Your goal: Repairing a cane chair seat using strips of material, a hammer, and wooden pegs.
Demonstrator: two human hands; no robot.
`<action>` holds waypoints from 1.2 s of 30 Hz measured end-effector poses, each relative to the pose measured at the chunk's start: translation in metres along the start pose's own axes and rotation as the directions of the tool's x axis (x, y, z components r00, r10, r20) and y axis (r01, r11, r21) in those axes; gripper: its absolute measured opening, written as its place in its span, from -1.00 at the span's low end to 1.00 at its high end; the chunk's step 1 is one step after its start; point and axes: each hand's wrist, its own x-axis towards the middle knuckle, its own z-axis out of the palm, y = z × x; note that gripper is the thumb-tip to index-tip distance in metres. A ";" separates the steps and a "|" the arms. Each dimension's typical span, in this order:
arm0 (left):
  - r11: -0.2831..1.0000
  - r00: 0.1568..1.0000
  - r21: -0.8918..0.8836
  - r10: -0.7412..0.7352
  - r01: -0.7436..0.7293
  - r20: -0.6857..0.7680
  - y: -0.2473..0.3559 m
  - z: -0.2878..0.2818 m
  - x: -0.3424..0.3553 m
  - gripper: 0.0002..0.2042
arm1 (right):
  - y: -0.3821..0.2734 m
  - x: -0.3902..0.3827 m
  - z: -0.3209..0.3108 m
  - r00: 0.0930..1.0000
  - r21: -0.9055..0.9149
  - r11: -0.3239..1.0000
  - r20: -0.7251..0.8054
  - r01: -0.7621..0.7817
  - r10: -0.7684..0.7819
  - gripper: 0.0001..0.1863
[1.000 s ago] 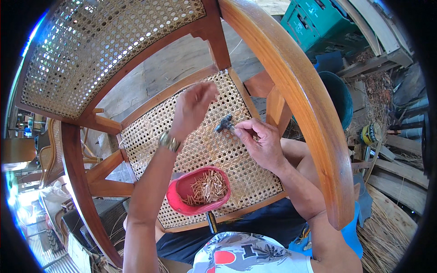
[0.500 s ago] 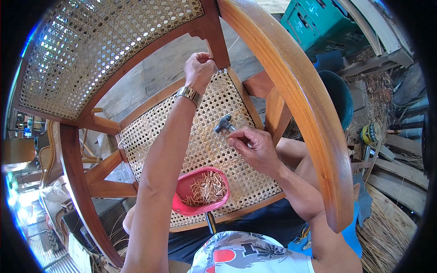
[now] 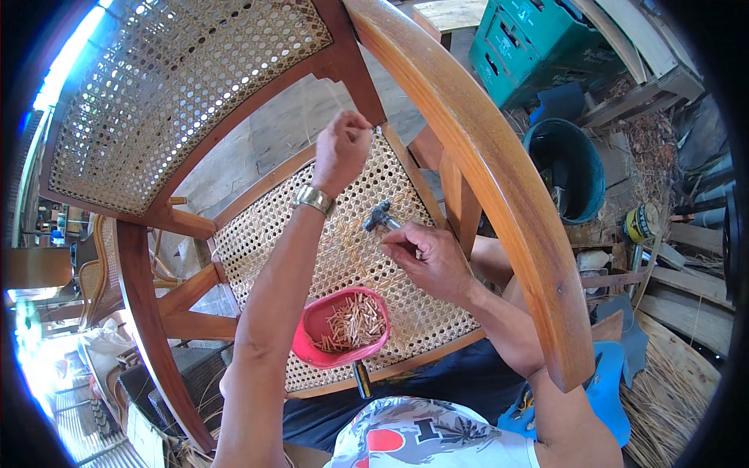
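Note:
A wooden armchair with a woven cane seat [image 3: 273, 242] is in front of me. My left hand [image 3: 343, 152], a metal watch on its wrist, hovers by the seat's far corner, its fingers pinched together; what they hold is too small to make out. My right hand [image 3: 437, 261] grips a small hammer [image 3: 380, 217] over the middle of the seat, its dark head pointing left. On the seat's near part rests a red plastic container [image 3: 316, 320] of short wooden pegs [image 3: 355, 321]. A dark handle [image 3: 362, 381] sticks out beneath it.
The curved wooden armrest [image 3: 499, 156] arches over my right side, and the cane backrest [image 3: 187, 93] rises at the left. Beyond are green crates [image 3: 538, 51], a dark bucket [image 3: 581, 175] and a yellow can [image 3: 642, 223]. Loose cane strands [image 3: 663, 405] lie at the lower right.
My left hand has drawn back a little from the chair's corner post, toward me. The right hand stays over the seat with the hammer. The whole view has shifted slightly.

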 end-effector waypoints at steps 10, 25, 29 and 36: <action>0.716 0.772 0.311 0.627 -0.625 0.105 0.034 0.082 0.074 -0.77 | 0.003 -0.011 0.006 0.990 -0.042 0.999 0.138 0.006 0.000 -0.90; 0.975 0.962 0.017 0.223 -0.223 -0.156 0.092 0.149 0.196 -0.61 | -0.003 -0.013 0.021 0.964 0.066 0.994 0.258 -0.090 0.070 -0.84; 0.938 0.933 -0.168 0.257 -0.304 -0.251 0.098 0.155 0.214 -0.73 | -0.001 -0.012 0.031 0.955 0.104 0.990 0.290 -0.092 0.058 -0.83; 0.879 0.890 -0.422 0.359 -0.221 0.282 0.085 0.141 0.180 -0.72 | 0.001 -0.013 0.023 0.945 0.103 0.982 0.303 -0.159 0.121 -0.83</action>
